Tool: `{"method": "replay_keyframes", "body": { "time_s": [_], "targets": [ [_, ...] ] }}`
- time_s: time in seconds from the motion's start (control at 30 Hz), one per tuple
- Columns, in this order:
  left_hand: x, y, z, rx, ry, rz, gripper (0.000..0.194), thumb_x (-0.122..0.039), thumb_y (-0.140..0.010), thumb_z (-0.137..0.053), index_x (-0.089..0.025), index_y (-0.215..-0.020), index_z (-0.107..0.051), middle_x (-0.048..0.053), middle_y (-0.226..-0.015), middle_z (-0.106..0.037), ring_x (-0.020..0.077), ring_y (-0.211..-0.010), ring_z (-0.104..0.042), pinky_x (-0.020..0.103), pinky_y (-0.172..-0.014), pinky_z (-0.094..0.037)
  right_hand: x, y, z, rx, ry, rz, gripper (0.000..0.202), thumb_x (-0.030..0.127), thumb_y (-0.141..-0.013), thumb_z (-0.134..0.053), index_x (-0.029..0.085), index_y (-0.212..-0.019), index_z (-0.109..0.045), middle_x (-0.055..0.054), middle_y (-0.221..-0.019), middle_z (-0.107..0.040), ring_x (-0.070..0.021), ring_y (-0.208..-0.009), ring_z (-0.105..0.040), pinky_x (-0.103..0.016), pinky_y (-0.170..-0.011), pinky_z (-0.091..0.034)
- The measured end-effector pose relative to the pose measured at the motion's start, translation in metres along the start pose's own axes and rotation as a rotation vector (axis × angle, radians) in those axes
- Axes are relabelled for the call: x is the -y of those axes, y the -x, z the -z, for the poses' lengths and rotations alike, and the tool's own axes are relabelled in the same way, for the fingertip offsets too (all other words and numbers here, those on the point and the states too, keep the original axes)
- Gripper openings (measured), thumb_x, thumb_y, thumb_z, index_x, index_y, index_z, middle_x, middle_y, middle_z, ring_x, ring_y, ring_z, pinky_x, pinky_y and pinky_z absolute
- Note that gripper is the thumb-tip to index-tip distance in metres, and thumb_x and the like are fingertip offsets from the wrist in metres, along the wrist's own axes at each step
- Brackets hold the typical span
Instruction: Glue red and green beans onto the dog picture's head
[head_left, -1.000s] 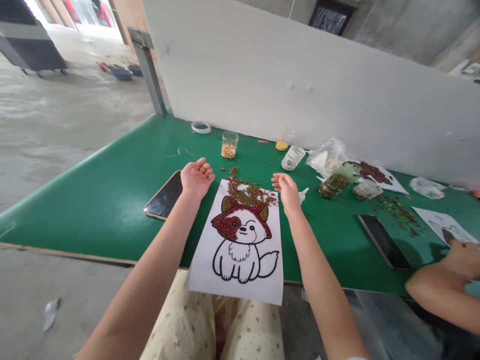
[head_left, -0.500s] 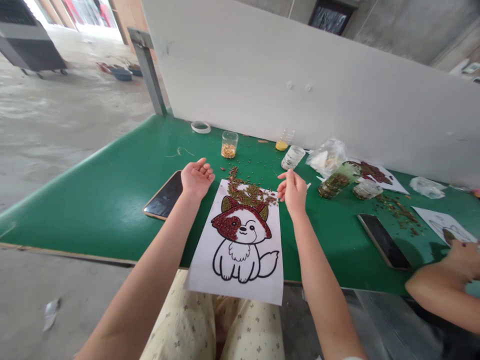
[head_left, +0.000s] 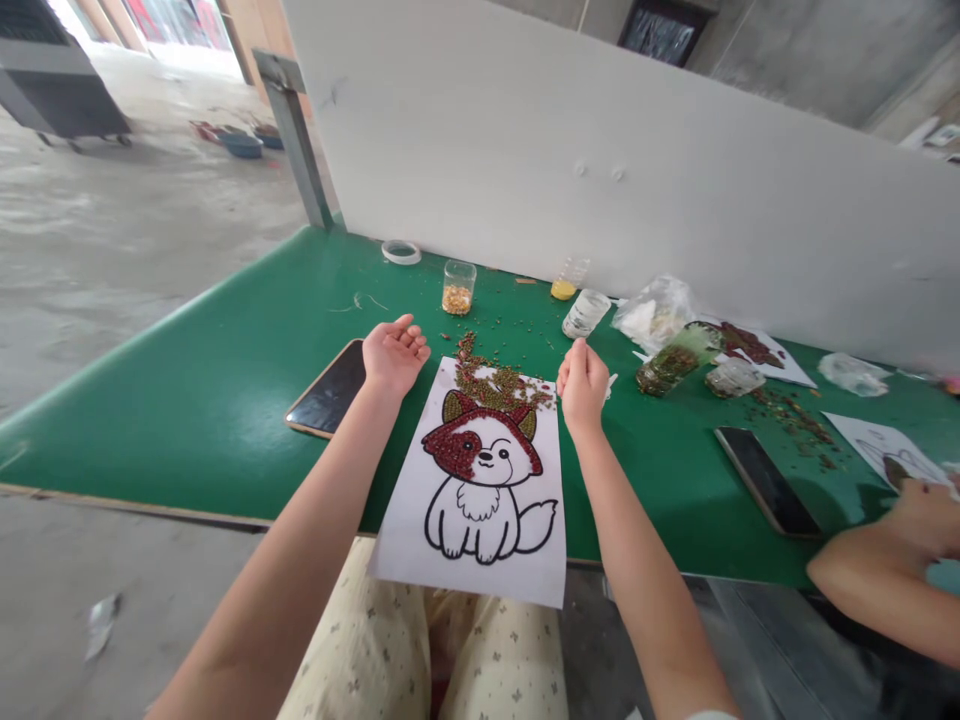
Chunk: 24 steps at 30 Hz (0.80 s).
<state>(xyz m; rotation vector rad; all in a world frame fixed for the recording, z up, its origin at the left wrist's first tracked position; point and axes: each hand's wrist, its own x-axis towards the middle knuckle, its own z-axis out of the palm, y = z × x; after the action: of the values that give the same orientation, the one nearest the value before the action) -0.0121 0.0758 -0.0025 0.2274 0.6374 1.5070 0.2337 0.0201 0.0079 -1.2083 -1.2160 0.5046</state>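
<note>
On the sheet of paper (head_left: 401, 500) is a black-outlined fox-like animal. Dark red beans (head_left: 452, 455) fill part of its face and head, and green beans (head_left: 527, 424) fill its ears. Loose green and reddish beans (head_left: 499, 385) are heaped over the top edge. My left hand (head_left: 395, 355) rests palm up beside the paper's upper left, fingers loosely curled and apart, with nothing in it. Right of the paper's top edge, my right hand (head_left: 583, 385) is closed. A small white tip (head_left: 611, 384) pokes out beside it; the rest is hidden.
A phone (head_left: 330, 392) lies by my left forearm, another phone (head_left: 766, 482) at the right. Behind stand a cup of corn kernels (head_left: 458, 290), a clear cup (head_left: 586, 314) and a tipped jar of green beans (head_left: 667, 368). Another person's arm (head_left: 885, 560) rests at the right, near a drawing (head_left: 862, 440).
My right hand has turned and its fingers have closed more tightly; the white tip beside it has shifted slightly down and left. My left hand and the paper have stayed put.
</note>
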Motion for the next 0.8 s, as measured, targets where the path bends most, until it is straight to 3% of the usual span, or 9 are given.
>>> {"method": "replay_keyframes", "body": {
  "time_s": [0.1, 0.2, 0.3, 0.4, 0.53, 0.8],
  "targets": [
    [0.0, 0.0, 0.0, 0.008, 0.002, 0.002, 0.019, -0.015, -0.063, -0.048, -0.015, -0.08, -0.056, 0.001, -0.059, -0.051, 0.0113, -0.049, -0.048, 0.021, -0.045, -0.037, -0.005, 0.004, -0.005, 0.144, 0.226, 0.075, 0.034, 0.042, -0.093, -0.038, 0.02, -0.068, -0.046, 0.005, -0.052, -0.044, -0.0092, -0.045, -0.043, -0.022, -0.048, -0.036],
    [0.001, 0.0, 0.0, 0.013, -0.005, 0.004, 0.019, -0.015, -0.063, -0.048, -0.015, -0.08, -0.056, 0.001, -0.059, -0.051, 0.0113, -0.049, -0.047, 0.021, -0.045, -0.037, -0.01, 0.01, -0.013, 0.387, 0.495, 0.236, 0.018, 0.029, -0.09, -0.045, 0.019, -0.09, -0.06, -0.003, -0.081, -0.063, -0.0146, -0.073, -0.057, -0.027, -0.067, -0.044],
    [0.001, 0.001, -0.001, 0.012, -0.015, 0.003, 0.019, -0.015, -0.063, -0.047, -0.014, -0.08, -0.056, 0.001, -0.058, -0.051, 0.0113, -0.049, -0.047, 0.021, -0.044, -0.036, -0.013, 0.017, -0.026, 0.628, 0.608, 0.391, 0.028, 0.022, -0.091, -0.044, 0.02, -0.114, -0.06, -0.007, -0.114, -0.062, -0.0195, -0.105, -0.053, -0.034, -0.091, -0.042],
    [0.002, 0.001, -0.002, 0.016, -0.021, 0.002, 0.019, -0.015, -0.063, -0.047, -0.014, -0.079, -0.056, 0.001, -0.058, -0.051, 0.0111, -0.048, -0.047, 0.021, -0.044, -0.036, -0.016, 0.023, -0.038, 0.769, 0.648, 0.475, 0.035, 0.022, -0.094, -0.04, 0.024, -0.126, -0.055, -0.003, -0.132, -0.054, -0.0201, -0.122, -0.042, -0.038, -0.103, -0.034],
    [0.002, 0.002, -0.002, 0.005, -0.027, 0.001, 0.019, -0.015, -0.063, -0.047, -0.013, -0.08, -0.056, 0.001, -0.059, -0.052, 0.0113, -0.049, -0.048, 0.022, -0.045, -0.037, -0.018, 0.022, -0.042, 0.787, 0.698, 0.465, 0.034, 0.024, -0.094, -0.042, 0.025, -0.125, -0.057, 0.0, -0.132, -0.056, -0.0206, -0.122, -0.042, -0.04, -0.103, -0.035],
    [0.001, 0.001, -0.002, 0.012, -0.032, 0.003, 0.018, -0.015, -0.063, -0.047, -0.014, -0.079, -0.056, 0.001, -0.058, -0.05, 0.0109, -0.048, -0.046, 0.021, -0.044, -0.035, -0.017, 0.009, -0.027, 0.593, 0.764, 0.402, 0.023, 0.02, -0.091, -0.045, 0.018, -0.101, -0.067, -0.006, -0.103, -0.067, -0.0211, -0.1, -0.053, -0.035, -0.09, -0.041]
  ]
}}
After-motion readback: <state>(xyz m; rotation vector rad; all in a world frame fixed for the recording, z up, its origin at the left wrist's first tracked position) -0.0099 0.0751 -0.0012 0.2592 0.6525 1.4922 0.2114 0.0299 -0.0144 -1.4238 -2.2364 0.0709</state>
